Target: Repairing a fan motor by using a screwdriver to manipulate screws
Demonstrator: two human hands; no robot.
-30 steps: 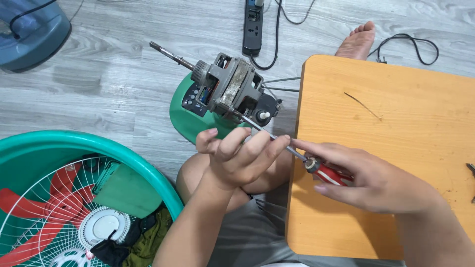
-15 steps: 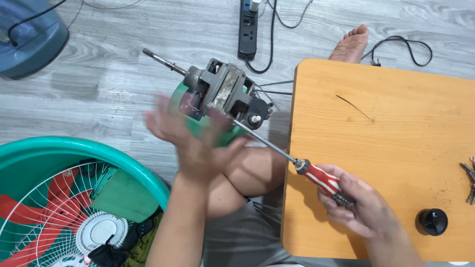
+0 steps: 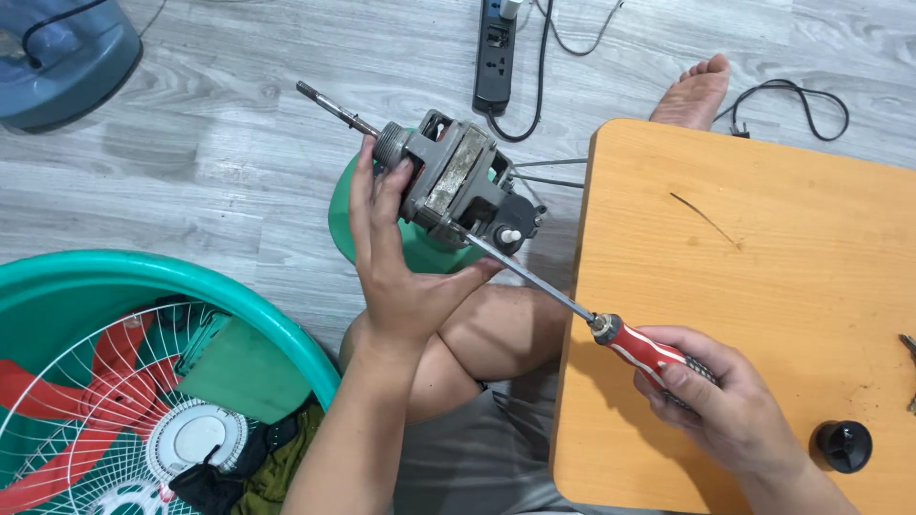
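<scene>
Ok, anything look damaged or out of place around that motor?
The bare motor shows brownish rust on its metal core. A dark scratch marks the wooden table. The left hand holds the motor; the right hand holds the screwdriver against it.

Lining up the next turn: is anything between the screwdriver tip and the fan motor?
Nothing visible. The screwdriver, held in the right hand, runs clear over the knee; its tip already meets the fan motor, which the left hand grips from the near side.
</scene>
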